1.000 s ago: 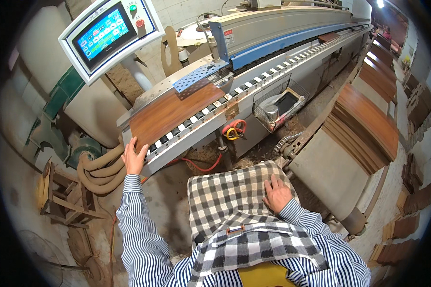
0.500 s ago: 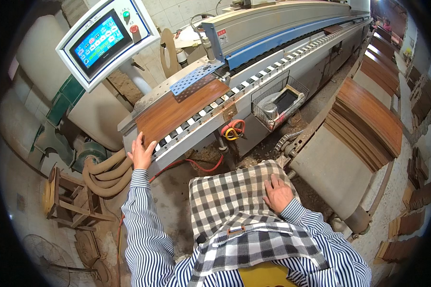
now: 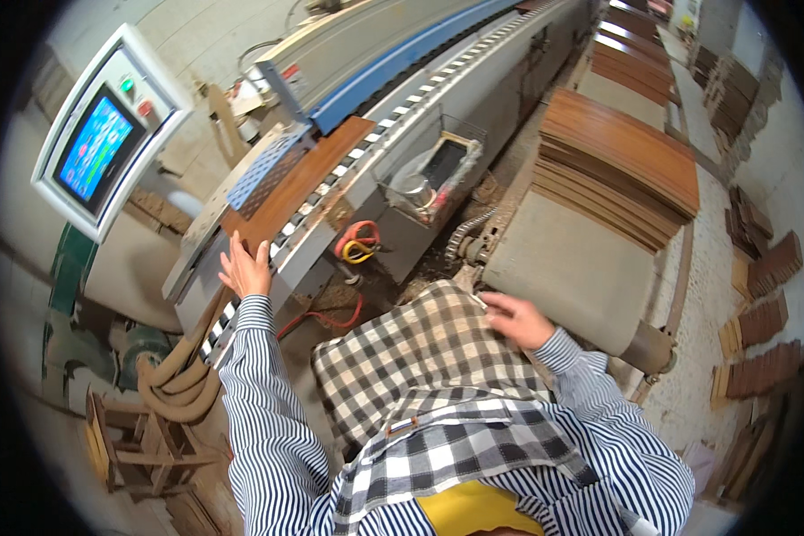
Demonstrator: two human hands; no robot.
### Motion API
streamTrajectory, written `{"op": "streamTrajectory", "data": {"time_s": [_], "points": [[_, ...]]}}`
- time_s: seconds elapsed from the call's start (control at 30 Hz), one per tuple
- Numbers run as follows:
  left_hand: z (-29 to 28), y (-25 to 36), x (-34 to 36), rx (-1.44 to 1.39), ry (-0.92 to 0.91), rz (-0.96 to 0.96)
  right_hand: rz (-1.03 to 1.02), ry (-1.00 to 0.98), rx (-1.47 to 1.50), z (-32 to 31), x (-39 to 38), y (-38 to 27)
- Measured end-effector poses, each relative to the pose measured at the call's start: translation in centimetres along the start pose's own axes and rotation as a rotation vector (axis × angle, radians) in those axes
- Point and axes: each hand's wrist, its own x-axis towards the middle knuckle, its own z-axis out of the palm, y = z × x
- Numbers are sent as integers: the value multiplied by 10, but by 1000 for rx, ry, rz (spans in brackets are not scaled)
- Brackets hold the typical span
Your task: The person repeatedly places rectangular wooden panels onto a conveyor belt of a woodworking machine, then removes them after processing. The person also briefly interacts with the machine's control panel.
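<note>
A reddish-brown wooden board (image 3: 299,183) lies on the feed bed of a long machine (image 3: 411,147), partly under a blue perforated plate (image 3: 263,174). At the board's near end is my left hand (image 3: 247,268), fingers spread and upright; whether the fingertips touch the board I cannot tell. My right hand (image 3: 520,320) hovers beside the checkered apron (image 3: 420,348) on my lap, close to the near end of a grey belt conveyor (image 3: 567,268). Its fingers are stretched out and a little blurred, with nothing seen in them. A stack of similar boards (image 3: 621,152) rests on that conveyor.
A control panel with a lit screen (image 3: 103,147) stands at the left. Red- and yellow-handled scissors (image 3: 359,243) and a wire basket (image 3: 433,174) hang on the machine's side. Thick hoses (image 3: 179,389) and a wooden stool (image 3: 143,438) are at lower left; more board stacks (image 3: 768,268) stand right.
The board has slid farther into the machine, away from my left hand. My right hand has lifted off the apron toward the conveyor. The whole view has turned to the right.
</note>
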Motion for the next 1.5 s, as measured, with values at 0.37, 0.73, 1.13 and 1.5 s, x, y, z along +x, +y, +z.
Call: {"op": "streamTrajectory", "data": {"time_s": [0.37, 0.73, 1.13, 1.5], "points": [[82, 302, -60, -1225, -934, 170, -265, 1334, 180, -334, -133, -3], [134, 484, -87, -1434, -1422, 30, -45, 986, 651, -428, -67, 14], [164, 467, -113, -1176, -1433, 69, 53, 912, 536, -455, -59, 3], [160, 475, -134, -1556, -1560, -233, 69, 848, 530, -467, -66, 9]]}}
